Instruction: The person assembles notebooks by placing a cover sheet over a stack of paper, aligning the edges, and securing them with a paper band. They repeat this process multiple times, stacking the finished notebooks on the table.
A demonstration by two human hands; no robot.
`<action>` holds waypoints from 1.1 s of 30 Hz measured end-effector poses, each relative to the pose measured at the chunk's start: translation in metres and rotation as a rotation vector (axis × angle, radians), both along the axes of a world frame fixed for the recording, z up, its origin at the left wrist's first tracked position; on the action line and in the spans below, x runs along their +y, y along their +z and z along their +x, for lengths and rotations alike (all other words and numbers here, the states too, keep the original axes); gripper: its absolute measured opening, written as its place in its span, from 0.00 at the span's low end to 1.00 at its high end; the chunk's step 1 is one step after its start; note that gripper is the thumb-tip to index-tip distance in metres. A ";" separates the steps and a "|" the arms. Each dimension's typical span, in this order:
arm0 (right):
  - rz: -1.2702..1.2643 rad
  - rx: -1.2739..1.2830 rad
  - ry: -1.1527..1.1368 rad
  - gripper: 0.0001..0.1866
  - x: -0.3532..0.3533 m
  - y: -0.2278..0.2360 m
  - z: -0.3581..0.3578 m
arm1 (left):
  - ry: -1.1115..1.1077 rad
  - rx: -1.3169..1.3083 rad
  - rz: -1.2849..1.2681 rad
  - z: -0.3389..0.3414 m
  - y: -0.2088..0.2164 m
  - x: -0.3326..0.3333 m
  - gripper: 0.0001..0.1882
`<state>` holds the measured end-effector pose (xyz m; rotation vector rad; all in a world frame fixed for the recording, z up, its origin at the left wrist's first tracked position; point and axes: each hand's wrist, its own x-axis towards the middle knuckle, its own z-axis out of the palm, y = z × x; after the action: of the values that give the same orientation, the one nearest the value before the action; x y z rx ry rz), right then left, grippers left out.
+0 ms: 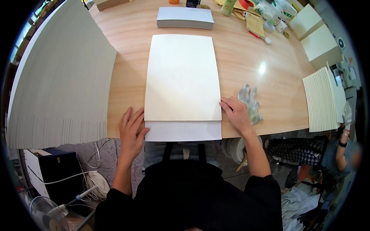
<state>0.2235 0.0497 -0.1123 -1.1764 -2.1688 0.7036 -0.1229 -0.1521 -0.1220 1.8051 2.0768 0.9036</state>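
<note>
A large cream sheet (181,77) lies on the wooden table (246,65), folded over a whiter sheet (183,131) whose lower strip sticks out past the table's front edge. My left hand (132,133) rests flat with fingers spread at the sheets' lower left corner, touching the edge. My right hand (236,113) presses its fingertips on the cream sheet's lower right corner. Neither hand grips anything.
A tall fanned stack of grey boards (58,84) fills the left. A flat pile of sheets (185,17) lies at the far side. A crumpled glove (250,102) sits beside my right hand. Another fanned stack (322,100) stands right, with another person (339,150) seated below it.
</note>
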 end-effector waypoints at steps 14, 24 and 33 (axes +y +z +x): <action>-0.041 0.038 -0.006 0.12 0.006 -0.005 0.004 | -0.041 0.068 0.029 -0.001 -0.002 0.001 0.26; -0.137 0.136 -0.059 0.10 0.003 -0.003 0.007 | 0.023 -0.005 0.019 0.000 0.002 0.005 0.32; 0.407 -0.184 -0.196 0.08 -0.020 0.024 0.038 | -0.502 0.392 -0.168 0.076 0.060 0.065 0.56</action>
<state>0.2617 0.0295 -0.0884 -1.2435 -2.1669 0.0644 -0.0469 -0.0875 -0.0625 2.3868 1.6788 0.2512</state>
